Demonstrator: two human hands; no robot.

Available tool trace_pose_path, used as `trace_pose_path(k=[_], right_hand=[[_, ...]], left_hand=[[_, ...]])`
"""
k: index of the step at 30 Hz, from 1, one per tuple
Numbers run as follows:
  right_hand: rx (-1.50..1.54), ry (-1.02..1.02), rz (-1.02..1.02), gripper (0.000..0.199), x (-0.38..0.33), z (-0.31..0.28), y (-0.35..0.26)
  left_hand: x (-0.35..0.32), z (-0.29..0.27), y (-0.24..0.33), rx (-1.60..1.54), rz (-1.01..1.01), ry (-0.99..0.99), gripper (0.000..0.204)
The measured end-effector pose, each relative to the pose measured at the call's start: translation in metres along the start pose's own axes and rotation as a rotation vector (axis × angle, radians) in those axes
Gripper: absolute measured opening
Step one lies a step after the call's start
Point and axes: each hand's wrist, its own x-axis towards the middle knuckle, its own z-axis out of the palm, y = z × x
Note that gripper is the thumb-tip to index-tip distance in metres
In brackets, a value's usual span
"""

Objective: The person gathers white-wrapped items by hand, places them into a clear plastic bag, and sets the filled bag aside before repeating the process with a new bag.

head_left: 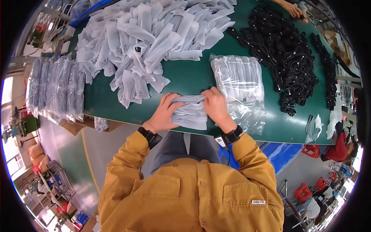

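Behind hands [189, 110]: pouch heap [150, 38], cable pile [286, 50].

Bright, even overhead light, soft shadows, window glare at left, fisheye-bent edges, black corners.

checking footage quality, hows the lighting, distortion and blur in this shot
Head view: even, bright light on the green table; strong fisheye bending and black corners at the rim; windows at far left blown out; both hands and the small stack of white pouches sharp.

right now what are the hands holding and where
A small stack of flat white plastic pouches: left hand grips its left end, right hand its right end.
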Motion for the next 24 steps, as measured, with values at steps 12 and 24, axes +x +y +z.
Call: trace_pose_path(k=[12, 24], right_hand=[[-0.342, 0.208, 0.055, 0.026, -0.028, -0.011, -0.018], [0.042, 0.046, 0.345, 0.058, -0.064, 0.039, -0.102]], left_hand=[[-0.009, 0.018, 0.002, 0.068, -0.016, 0.167, 0.077], [-0.018, 0.004, 0.027, 0.164, -0.238, 0.057, 0.064]])
